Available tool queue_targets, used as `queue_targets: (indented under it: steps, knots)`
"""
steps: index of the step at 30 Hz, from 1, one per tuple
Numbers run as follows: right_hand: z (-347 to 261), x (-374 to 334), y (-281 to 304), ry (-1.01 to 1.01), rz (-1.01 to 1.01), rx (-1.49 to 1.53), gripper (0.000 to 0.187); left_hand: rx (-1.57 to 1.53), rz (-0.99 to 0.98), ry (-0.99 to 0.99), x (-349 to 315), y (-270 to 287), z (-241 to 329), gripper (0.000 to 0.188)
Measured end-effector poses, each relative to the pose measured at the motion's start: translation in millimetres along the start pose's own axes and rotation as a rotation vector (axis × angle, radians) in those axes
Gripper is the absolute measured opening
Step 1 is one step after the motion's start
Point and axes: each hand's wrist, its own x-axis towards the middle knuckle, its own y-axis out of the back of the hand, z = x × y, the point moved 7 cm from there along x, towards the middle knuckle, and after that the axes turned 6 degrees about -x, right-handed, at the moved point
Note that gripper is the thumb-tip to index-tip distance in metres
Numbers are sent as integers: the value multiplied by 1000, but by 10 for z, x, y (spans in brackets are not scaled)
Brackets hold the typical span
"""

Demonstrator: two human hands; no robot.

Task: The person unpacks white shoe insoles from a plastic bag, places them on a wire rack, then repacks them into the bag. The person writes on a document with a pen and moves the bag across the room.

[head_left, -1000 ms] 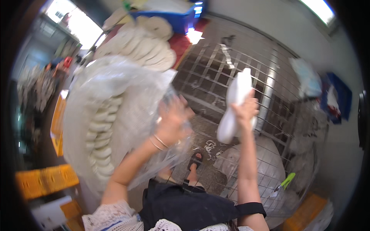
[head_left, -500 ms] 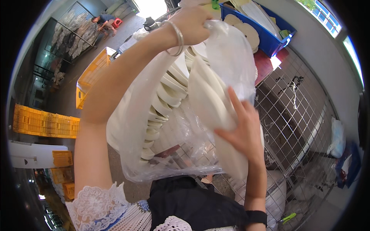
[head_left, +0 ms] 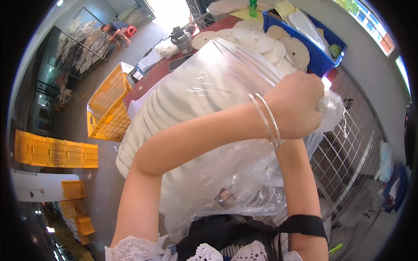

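A large clear plastic bag (head_left: 226,161) fills the middle, packed with rows of curved white pads (head_left: 163,108) that show through its film. My left hand (head_left: 300,104), a bangle pair at the wrist, is closed in a fist around the bag's gathered film. A crumpled bunch of that film (head_left: 332,111) sticks out past the fist on the right. My right forearm (head_left: 298,174) rises from the lower right to just beneath the left wrist. The right hand itself is hidden behind my left hand, so its fingers do not show.
Flat white discs (head_left: 257,37) lie on a red table (head_left: 150,82) beyond the bag, beside a dark bottle (head_left: 180,40) and a blue bin (head_left: 322,63). Wire mesh (head_left: 348,148) stands at right. Yellow crates (head_left: 56,149) are at left; a seated person (head_left: 115,32) is far off.
The bag's mouth, open before with loose pads showing, is now drawn together. My left hand has swung right and toward me; my right hand has gone from the pads to behind it.
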Motion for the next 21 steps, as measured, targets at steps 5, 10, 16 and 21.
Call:
queue_targets:
  steps: [5,10,16,21]
  knots:
    - [7,384,348,-16,112,-89,49,-45,239,-10,-288,615,-33,54]
    - [-335,-1428,422,164,100,279,51,59,-71,379,-1719,226,-298,96]
    - [-300,-4142,-738,-6,-404,46,43,-305,144,759,-2331,439,-59,55]
    - [-84,-4307,-512,-465,26,309,13,-584,556,47,-2298,764,479,71]
